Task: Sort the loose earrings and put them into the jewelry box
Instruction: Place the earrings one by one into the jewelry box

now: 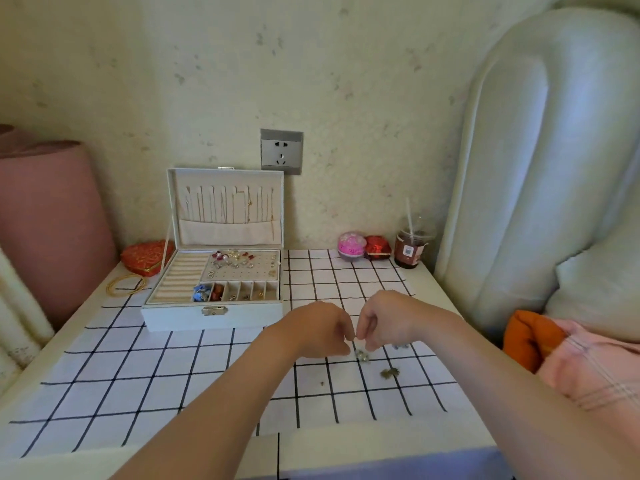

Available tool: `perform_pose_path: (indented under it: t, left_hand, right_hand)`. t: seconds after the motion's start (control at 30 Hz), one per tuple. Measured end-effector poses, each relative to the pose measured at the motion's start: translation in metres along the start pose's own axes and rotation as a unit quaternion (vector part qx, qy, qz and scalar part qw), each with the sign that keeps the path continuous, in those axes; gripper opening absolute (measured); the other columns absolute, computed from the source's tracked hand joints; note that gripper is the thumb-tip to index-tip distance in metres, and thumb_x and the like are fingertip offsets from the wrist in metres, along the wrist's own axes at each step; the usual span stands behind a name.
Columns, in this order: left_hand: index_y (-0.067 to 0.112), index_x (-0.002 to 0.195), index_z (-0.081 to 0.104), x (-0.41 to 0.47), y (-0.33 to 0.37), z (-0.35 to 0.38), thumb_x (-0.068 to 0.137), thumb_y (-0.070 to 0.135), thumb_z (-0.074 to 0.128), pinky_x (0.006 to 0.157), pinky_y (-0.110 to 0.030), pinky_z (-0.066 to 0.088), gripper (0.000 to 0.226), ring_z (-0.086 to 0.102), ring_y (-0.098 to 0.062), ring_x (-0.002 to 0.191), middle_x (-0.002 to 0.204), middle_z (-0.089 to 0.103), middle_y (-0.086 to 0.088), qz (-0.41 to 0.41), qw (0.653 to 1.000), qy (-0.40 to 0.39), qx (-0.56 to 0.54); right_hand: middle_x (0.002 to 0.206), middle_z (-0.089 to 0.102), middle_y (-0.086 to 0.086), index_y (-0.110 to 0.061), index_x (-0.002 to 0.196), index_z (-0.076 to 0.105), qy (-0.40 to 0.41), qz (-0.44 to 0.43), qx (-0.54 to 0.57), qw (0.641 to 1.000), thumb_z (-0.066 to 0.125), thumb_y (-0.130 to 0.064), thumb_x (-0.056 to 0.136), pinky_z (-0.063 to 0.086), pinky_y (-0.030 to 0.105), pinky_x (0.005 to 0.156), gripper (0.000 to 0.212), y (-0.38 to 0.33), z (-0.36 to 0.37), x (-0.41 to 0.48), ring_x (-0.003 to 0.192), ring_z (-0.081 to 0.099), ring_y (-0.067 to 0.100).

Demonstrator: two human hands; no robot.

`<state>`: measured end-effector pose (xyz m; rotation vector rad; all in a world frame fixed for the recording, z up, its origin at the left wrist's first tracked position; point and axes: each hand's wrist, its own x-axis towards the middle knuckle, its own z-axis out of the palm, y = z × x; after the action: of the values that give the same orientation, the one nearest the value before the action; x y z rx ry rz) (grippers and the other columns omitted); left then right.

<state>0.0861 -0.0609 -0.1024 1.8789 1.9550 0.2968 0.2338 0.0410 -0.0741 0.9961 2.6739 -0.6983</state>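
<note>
Fingers (347,331) of the left hand (318,329) and the right hand (388,318) curl inward and meet tip to tip, pinching a tiny piece (355,338) between them that is too small to identify. Both hands are above a white checked tablecloth (173,368). Loose earrings lie on the cloth below them: a pale cluster (362,355), a bronze leaf-shaped one (389,373) and a bluish one (400,346) beside the right hand. Further back on the left stands the open white jewelry box (180,318), lid upright with necklaces hanging inside. More earrings sit on its perforated panel (249,268). Behind it, gold bangles (126,285) rest beside a red heart-shaped pouch (145,255)
</note>
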Motion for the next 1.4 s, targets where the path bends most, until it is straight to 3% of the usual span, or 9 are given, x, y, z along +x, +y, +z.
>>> perform_pose_path:
  t: [0.17,0.27,0.5,0.67,0.77,0.97,1.1,1.27,1.4]
  left_hand:
    - [0.035,0.114,0.07,0.007,0.003,0.017,0.081,0.041,0.074,0.084,-0.03,0.052,0.033,0.058,-0.004,0.086,0.099,0.068,0.016,0.002,1.0,-0.007,-0.013]
    - [0.036,0.099,0.076,0.009,0.002,0.024,0.08,0.041,0.076,0.076,-0.027,0.052,0.02,0.056,0.001,0.075,0.09,0.068,0.02,0.003,1.0,0.006,-0.031]
    - [0.034,0.088,0.072,0.007,-0.009,0.015,0.082,0.035,0.07,0.076,-0.024,0.05,0.006,0.059,-0.003,0.086,0.094,0.066,0.017,-0.02,1.0,0.017,0.001]
    - [0.034,0.089,0.063,0.0,-0.016,0.009,0.085,0.032,0.066,0.076,-0.024,0.05,0.005,0.059,-0.006,0.09,0.092,0.063,0.016,-0.022,0.999,0.029,-0.01]
    - [0.031,0.09,0.063,-0.005,-0.018,0.004,0.085,0.029,0.065,0.08,-0.029,0.053,0.006,0.06,-0.008,0.089,0.094,0.065,0.012,-0.014,0.999,0.035,-0.022]
    - [0.033,0.094,0.064,-0.024,-0.037,-0.019,0.088,0.029,0.066,0.064,-0.014,0.044,0.008,0.055,0.005,0.069,0.088,0.065,0.016,-0.01,0.99,0.118,-0.08]
    - [0.032,0.092,0.068,-0.043,-0.064,-0.04,0.09,0.026,0.067,0.072,-0.018,0.047,0.007,0.058,-0.001,0.074,0.085,0.066,0.013,-0.031,0.968,0.206,-0.138]
    - [0.035,0.086,0.066,-0.059,-0.097,-0.053,0.089,0.021,0.07,0.063,-0.01,0.044,0.015,0.06,-0.003,0.069,0.088,0.066,0.017,-0.07,0.934,0.302,-0.178]
    - [0.035,0.088,0.067,-0.059,-0.116,-0.055,0.09,0.02,0.07,0.059,-0.02,0.044,0.015,0.061,-0.012,0.072,0.087,0.065,0.017,-0.089,0.929,0.303,-0.192]
  right_hand:
    - [0.085,0.071,-0.015,-0.029,0.09,0.076,-0.005,0.017,-0.009,1.0,0.088,-0.029,0.072,0.056,0.025,0.07,0.021,0.009,-0.003,-0.004,0.08,0.068,0.008]
    - [0.089,0.07,-0.017,-0.03,0.087,0.077,-0.024,0.019,-0.026,0.999,0.09,-0.037,0.068,0.055,0.029,0.081,0.024,0.01,0.003,-0.002,0.087,0.064,0.005]
    - [0.091,0.073,-0.012,-0.026,0.09,0.079,-0.033,0.002,-0.068,0.997,0.087,-0.035,0.071,0.056,0.036,0.087,0.023,-0.002,0.016,0.007,0.092,0.065,0.011]
    - [0.085,0.067,-0.019,-0.025,0.096,0.079,-0.045,-0.017,-0.052,0.998,0.079,-0.021,0.079,0.055,0.027,0.084,0.017,-0.006,0.016,0.01,0.087,0.062,0.006]
    - [0.086,0.063,-0.021,-0.022,0.106,0.078,-0.038,-0.037,-0.023,0.998,0.073,-0.017,0.085,0.048,0.017,0.073,0.022,-0.009,0.015,0.013,0.088,0.061,0.006]
    - [0.084,0.064,-0.02,-0.02,0.105,0.077,0.053,-0.077,0.074,0.993,0.07,-0.019,0.091,0.04,0.008,0.062,0.015,-0.025,0.001,0.025,0.073,0.058,-0.003]
    - [0.086,0.067,-0.015,-0.022,0.099,0.076,0.144,-0.113,0.172,0.968,0.073,-0.02,0.089,0.044,0.013,0.065,0.01,-0.047,-0.002,0.041,0.07,0.06,-0.009]
    - [0.092,0.072,-0.002,-0.023,0.092,0.072,0.188,-0.116,0.245,0.944,0.076,-0.016,0.087,0.042,0.013,0.042,0.009,-0.079,0.001,0.064,0.04,0.052,-0.009]
    - [0.089,0.073,-0.008,-0.023,0.092,0.077,0.184,-0.114,0.196,0.956,0.079,-0.022,0.084,0.044,0.013,0.054,0.008,-0.097,0.01,0.088,0.054,0.058,-0.009]
